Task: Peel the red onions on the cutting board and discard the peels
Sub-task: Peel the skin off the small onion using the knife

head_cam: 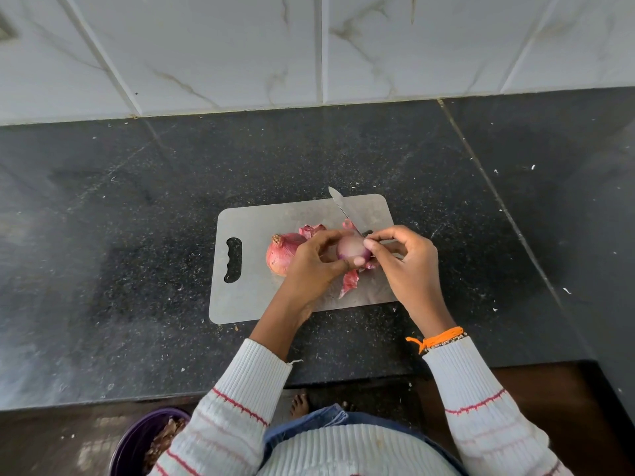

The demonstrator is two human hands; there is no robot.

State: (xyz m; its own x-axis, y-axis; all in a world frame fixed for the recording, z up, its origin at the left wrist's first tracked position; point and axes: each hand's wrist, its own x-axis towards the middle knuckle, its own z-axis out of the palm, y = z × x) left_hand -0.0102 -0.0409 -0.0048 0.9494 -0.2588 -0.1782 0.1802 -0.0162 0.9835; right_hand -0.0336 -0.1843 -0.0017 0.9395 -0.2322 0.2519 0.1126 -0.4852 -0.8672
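We hold a partly peeled onion (352, 249) just above the grey cutting board (254, 297); our left hand (318, 266) cups it with curled fingers, and our right hand (407, 266) pinches at its skin on the right side. A whole unpeeled red onion (283, 252) lies on the board beside our left hand. Loose peels (348, 281) lie under the held onion. A knife (343, 209) rests on the board behind it. A purple bin (137, 438) stands on the floor below the dark counter (120, 269).
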